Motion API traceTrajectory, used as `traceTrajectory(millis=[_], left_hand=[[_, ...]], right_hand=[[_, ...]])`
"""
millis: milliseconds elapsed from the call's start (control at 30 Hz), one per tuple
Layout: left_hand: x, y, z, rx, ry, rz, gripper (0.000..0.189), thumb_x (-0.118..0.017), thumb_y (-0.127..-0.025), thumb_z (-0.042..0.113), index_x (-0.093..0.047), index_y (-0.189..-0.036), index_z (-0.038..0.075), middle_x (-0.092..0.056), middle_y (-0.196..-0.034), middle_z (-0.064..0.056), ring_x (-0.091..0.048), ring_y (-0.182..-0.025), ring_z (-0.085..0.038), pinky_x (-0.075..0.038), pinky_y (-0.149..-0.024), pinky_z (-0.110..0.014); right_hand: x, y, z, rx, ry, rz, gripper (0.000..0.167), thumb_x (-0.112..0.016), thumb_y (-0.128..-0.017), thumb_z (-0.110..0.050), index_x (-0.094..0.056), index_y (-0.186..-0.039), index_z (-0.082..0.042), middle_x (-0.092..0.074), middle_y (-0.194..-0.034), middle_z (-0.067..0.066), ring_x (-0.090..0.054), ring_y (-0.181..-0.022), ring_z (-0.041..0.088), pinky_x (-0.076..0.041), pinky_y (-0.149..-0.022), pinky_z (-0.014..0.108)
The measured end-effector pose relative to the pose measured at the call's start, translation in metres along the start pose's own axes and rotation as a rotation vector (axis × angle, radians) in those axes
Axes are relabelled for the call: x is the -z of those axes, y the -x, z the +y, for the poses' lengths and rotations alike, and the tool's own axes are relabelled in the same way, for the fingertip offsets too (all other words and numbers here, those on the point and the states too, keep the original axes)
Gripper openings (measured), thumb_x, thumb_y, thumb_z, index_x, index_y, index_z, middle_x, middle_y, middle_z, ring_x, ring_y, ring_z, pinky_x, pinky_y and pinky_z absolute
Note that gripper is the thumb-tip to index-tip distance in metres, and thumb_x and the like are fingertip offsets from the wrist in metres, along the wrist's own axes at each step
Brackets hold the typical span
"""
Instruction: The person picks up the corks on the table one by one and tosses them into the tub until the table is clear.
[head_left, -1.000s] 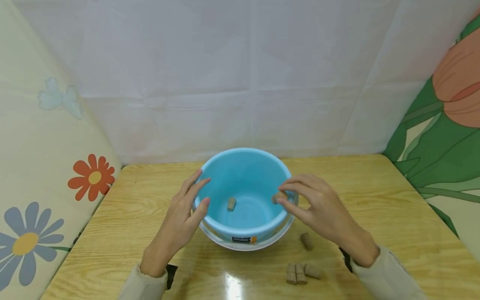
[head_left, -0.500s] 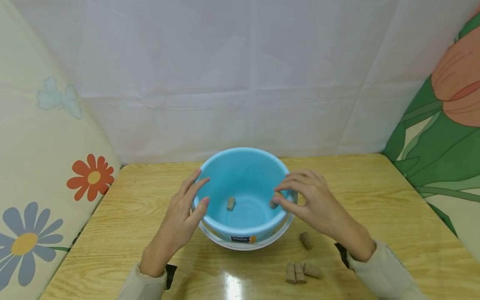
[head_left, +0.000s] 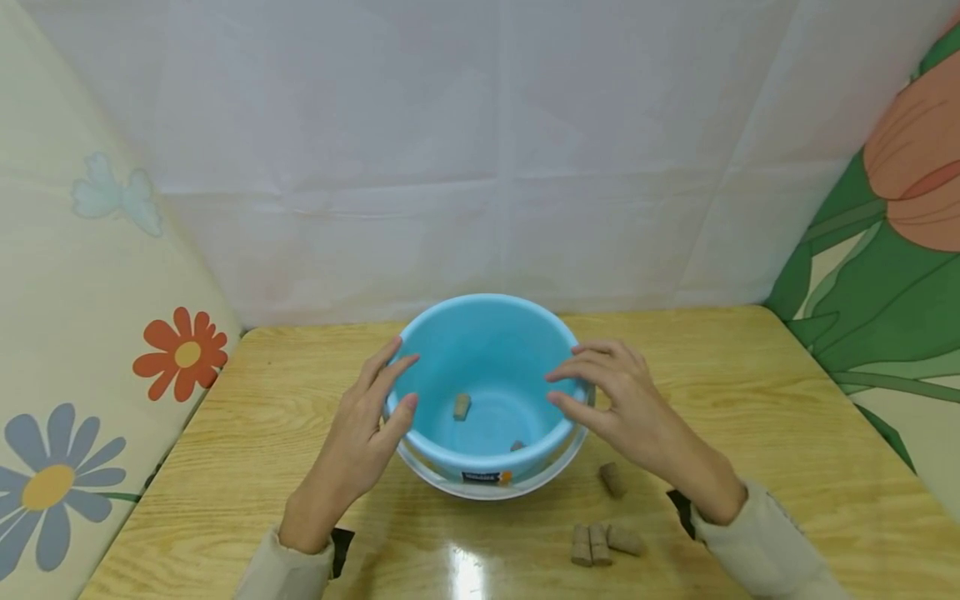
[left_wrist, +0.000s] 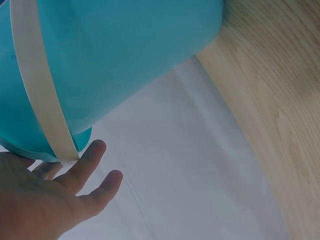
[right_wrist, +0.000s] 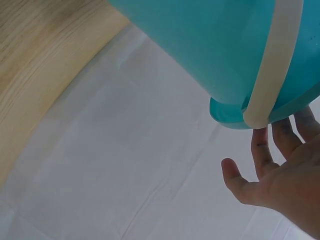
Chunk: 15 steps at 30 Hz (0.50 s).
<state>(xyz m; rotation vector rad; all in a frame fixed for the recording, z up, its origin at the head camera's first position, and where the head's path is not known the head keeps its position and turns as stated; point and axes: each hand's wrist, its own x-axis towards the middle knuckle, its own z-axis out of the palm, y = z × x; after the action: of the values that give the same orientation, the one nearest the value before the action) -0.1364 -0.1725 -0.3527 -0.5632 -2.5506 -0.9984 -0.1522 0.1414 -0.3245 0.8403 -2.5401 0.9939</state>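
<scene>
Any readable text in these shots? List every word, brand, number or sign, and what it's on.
Dark label on the front of the blue bucket: pale lettering beside an orange mark, too small and blurred to read.
No other text can be read in any view.

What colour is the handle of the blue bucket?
The handle is off-white; it shows best in the left wrist view.

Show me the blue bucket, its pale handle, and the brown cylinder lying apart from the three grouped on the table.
Blue bucket (head_left: 487, 343), head view: inner far wall.
Pale handle (right_wrist: 274, 65), right wrist view: middle of its visible stretch.
Brown cylinder (head_left: 612, 481), head view: middle of its side.
</scene>
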Motion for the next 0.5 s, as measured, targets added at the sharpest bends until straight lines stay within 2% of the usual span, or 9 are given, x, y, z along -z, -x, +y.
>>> traceTrajectory(millis=[267,500], left_hand=[[0.0001,0.0001,0.0009,0.002,-0.003,-0.006,0.044,-0.050,-0.102,0.024,-0.051,-0.144,0.007,-0.030,-0.161,-0.011,-0.046,-0.135,-0.039,-0.048,-0.092,-0.055],[0.0000,0.0008,0.0015,0.009,-0.010,-0.006,0.044,-0.049,-0.102,0.024,-0.051,-0.144,0.009,-0.030,-0.161,-0.010,-0.051,-0.128,-0.036,-0.048,-0.086,-0.051]], right_hand=[[-0.0023,0.0030,0.0009,0.022,0.011,0.017,0.016,-0.073,-0.089,-0.015,-0.075,-0.105,-0.017,-0.072,-0.115,0.007,-0.049,-0.122,0.031,-0.026,-0.102,0.060],[-0.0048,0.0059,0.0035,0.137,0.075,0.098,0.018,-0.077,-0.085,-0.011,-0.074,-0.103,-0.013,-0.070,-0.113,0.005,-0.056,-0.116,0.027,-0.035,-0.099,0.055]])
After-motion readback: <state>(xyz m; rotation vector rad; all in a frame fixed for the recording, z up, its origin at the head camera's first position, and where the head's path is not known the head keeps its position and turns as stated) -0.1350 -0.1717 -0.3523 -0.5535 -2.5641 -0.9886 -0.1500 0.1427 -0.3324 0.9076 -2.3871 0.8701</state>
